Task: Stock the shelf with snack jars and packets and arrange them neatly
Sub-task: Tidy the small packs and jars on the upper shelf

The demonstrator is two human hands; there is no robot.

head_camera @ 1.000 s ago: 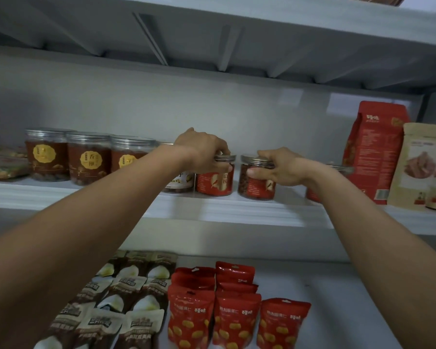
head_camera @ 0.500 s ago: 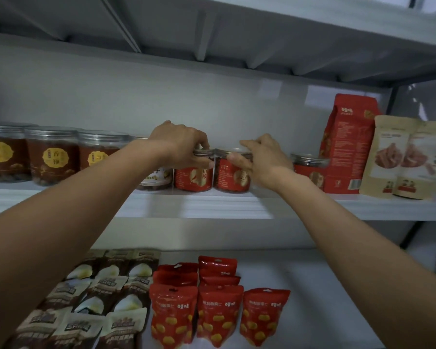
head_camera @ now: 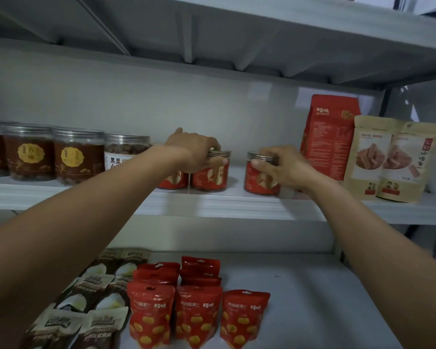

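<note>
While our left hand [head_camera: 191, 153] grips one red jar [head_camera: 213, 177] at its lid and our right hand [head_camera: 285, 170] clasps the second red jar [head_camera: 256, 177], both standing apart on the middle shelf [head_camera: 237, 205], we judge stocking nearly done, spacing unfinished.

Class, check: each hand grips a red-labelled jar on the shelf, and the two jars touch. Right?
No. In the head view the left hand grips the left red jar and the right hand the right red jar, but they stand apart, bare shelf between them.
</note>
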